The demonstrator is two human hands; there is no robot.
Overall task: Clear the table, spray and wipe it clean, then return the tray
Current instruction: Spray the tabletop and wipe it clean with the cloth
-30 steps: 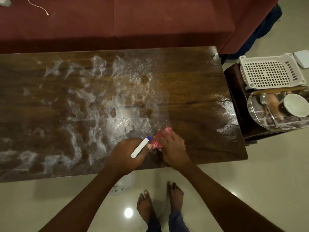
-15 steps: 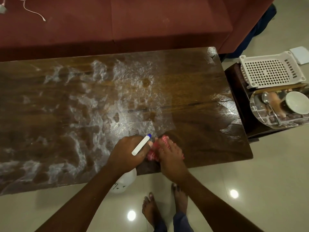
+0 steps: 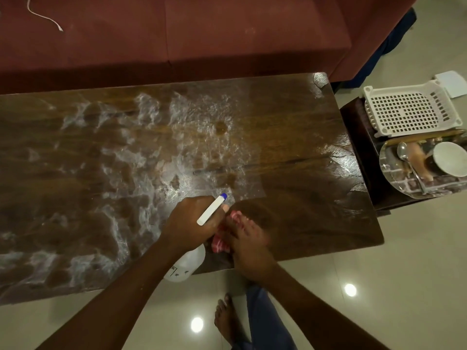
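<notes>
Your right hand [image 3: 249,239] presses the cloth [image 3: 221,242] flat at the table's [image 3: 303,137] near edge; left hand [image 3: 190,223] grips the spray bottle [image 3: 187,263]. Work leftward in overlapping strokes through the foam. Tray [image 3: 394,183] waits on the side stand.

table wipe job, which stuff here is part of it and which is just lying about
In use: spray bottle in left hand; pink cloth under right hand; wet table; tray.
Lying about: white basket, cord on sofa.
</notes>
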